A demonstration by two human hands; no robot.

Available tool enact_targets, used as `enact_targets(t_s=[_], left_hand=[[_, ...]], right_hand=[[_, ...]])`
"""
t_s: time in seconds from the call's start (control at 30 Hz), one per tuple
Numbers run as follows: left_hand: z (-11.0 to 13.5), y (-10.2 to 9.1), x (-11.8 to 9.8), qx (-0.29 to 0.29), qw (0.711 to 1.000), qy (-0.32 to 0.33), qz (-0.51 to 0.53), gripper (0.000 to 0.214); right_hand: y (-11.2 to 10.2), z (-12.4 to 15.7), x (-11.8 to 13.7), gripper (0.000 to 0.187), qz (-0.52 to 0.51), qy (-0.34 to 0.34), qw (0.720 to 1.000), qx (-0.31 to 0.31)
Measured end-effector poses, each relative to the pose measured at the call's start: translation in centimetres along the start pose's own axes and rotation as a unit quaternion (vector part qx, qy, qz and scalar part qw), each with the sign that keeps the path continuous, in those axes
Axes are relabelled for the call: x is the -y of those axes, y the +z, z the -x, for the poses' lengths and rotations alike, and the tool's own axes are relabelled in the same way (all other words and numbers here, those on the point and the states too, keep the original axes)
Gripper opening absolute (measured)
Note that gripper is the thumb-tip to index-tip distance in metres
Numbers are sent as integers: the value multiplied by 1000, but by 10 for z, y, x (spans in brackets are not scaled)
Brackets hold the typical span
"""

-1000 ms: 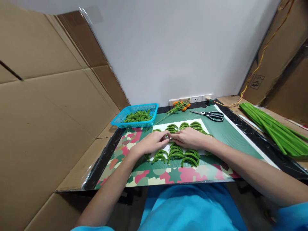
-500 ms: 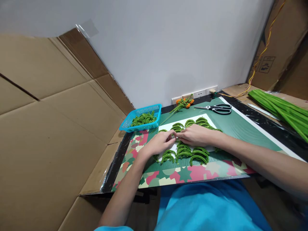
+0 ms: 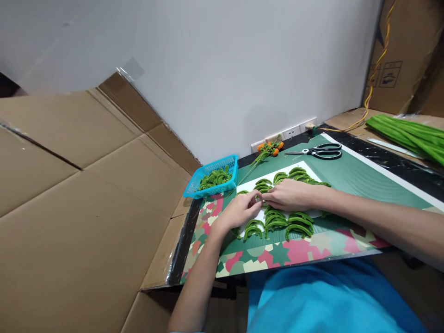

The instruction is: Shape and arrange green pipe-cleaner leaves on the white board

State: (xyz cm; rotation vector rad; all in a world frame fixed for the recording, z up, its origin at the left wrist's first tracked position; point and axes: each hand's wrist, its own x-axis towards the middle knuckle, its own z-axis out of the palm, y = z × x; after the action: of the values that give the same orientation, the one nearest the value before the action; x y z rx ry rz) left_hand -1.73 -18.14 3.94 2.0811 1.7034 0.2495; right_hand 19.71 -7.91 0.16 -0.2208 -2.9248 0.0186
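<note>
My left hand [image 3: 243, 209] is closed in a pinch over a white sheet [image 3: 244, 186] on the table. Thumb and fingertips curl toward my right hand [image 3: 286, 195], which is closed too, its fingertips meeting those of the left. Whatever lies between the fingertips is small and mostly hidden; I cannot make it out. Around both hands, bent green pipe cleaner pieces [image 3: 275, 218] lie in stacked arcs on and beside the sheet. More arcs [image 3: 300, 175] rest beyond my right hand, which covers some of them.
A blue plastic basket [image 3: 192, 188] holds loose green pieces at the back left. Orange-tipped green stems [image 3: 268, 150] and black-handled scissors [image 3: 322, 151] lie at the back. Long green pipe cleaners [image 3: 409, 134] are bundled at right. Cardboard [image 3: 86, 231] walls the left side.
The camera view has shifted, so the table sits farther right in the picture. Both hands keep their pinched pose at the same place over the sheet.
</note>
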Motion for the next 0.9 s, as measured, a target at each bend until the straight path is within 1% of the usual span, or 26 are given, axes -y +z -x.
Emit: enact_targets(t_s=[0.23, 0.47, 0.73, 0.9], left_hand=[[1, -1, -2, 4, 1000, -2, -11, 24], [0, -1, -1, -3, 1000, -6, -12, 22], [2, -1, -4, -2, 1000, -8, -8, 24], [2, 0, -2, -5, 1000, -3, -17, 23]], right_hand=[[4, -2, -1, 29, -16, -4, 1000, -17], [4, -2, -1, 25, -14, -5, 1000, -25], [1, -1, 0, 26, -5, -9, 1000, -16], [-6, 1, 3, 29, 1, -7, 1000, 5]])
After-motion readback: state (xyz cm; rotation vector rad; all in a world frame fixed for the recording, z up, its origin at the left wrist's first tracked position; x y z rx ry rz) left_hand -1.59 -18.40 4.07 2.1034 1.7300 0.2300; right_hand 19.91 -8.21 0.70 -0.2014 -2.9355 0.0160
